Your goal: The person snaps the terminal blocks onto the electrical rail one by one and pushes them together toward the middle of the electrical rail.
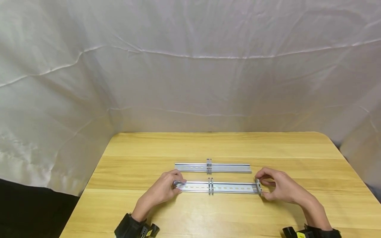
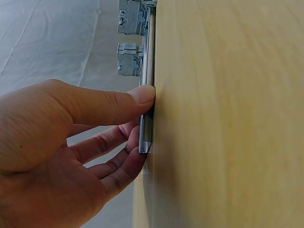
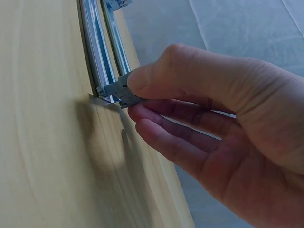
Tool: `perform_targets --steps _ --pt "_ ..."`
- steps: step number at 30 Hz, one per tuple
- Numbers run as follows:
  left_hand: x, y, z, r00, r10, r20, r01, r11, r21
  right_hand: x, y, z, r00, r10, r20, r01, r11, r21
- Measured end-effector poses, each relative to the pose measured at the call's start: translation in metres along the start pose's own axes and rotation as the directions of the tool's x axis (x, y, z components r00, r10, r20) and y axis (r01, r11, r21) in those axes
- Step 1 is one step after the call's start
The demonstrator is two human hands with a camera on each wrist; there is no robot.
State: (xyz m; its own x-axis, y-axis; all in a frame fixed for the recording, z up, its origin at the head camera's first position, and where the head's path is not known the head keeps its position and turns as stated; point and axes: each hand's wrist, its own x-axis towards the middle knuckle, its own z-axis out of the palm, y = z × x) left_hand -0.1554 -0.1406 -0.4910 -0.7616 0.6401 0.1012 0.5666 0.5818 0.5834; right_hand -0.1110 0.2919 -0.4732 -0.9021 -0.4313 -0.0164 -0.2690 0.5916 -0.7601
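A slotted metal DIN rail (image 1: 190, 187) lies across the near part of the table. My left hand (image 1: 160, 189) grips its left end, thumb on the near edge and fingers around the far side. At the rail's right end, my right hand (image 1: 282, 185) pinches a small grey terminal block (image 3: 122, 92) between thumb and fingers. That block sits across the rail's end; whether it is clipped on, I cannot tell. Near the rail's middle stand a pair of thin grey terminal blocks (image 1: 210, 186). In the left wrist view, my left thumb (image 2: 142, 95) presses the rail's edge.
Behind the near rail lies a second DIN rail (image 1: 230, 168), parallel to it, with a few grey terminal blocks (image 1: 209, 166) at its middle. Both rest on a wooden table (image 1: 205, 218). A pale cloth (image 1: 190, 82) hangs behind and beside the table.
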Motion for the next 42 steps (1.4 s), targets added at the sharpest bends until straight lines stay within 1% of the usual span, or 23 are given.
perform_targets --steps 5,11,18,25,34,42 --pt "0.001 -0.001 0.0 1.0 -0.002 0.002 0.002 1.0 0.003 0.0 0.001 0.0 1.0 0.016 0.011 -0.016 1.0 0.025" --pt "0.0 -0.001 0.0 1.0 -0.001 0.001 0.001 1.0 0.016 0.001 0.003 0.003 1.0 0.023 0.0 -0.023 1.0 0.012" --pt "0.001 -0.001 0.0 1.0 0.002 0.002 -0.002 1.0 0.011 0.004 -0.001 0.008 0.999 -0.045 -0.007 0.046 0.999 0.023" --pt "0.001 0.0 -0.001 1.0 -0.008 0.003 0.008 1.0 0.009 0.015 -0.01 0.018 0.999 -0.05 -0.001 0.05 0.996 0.071" --pt "-0.001 0.0 0.0 1.0 -0.011 0.006 0.011 1.0 0.008 0.025 -0.015 0.032 0.997 -0.071 -0.03 0.072 0.997 0.034" --pt "0.0 0.0 0.0 1.0 -0.001 0.0 0.001 1.0 0.013 0.032 -0.021 0.046 0.989 -0.129 -0.077 0.129 0.992 -0.005"
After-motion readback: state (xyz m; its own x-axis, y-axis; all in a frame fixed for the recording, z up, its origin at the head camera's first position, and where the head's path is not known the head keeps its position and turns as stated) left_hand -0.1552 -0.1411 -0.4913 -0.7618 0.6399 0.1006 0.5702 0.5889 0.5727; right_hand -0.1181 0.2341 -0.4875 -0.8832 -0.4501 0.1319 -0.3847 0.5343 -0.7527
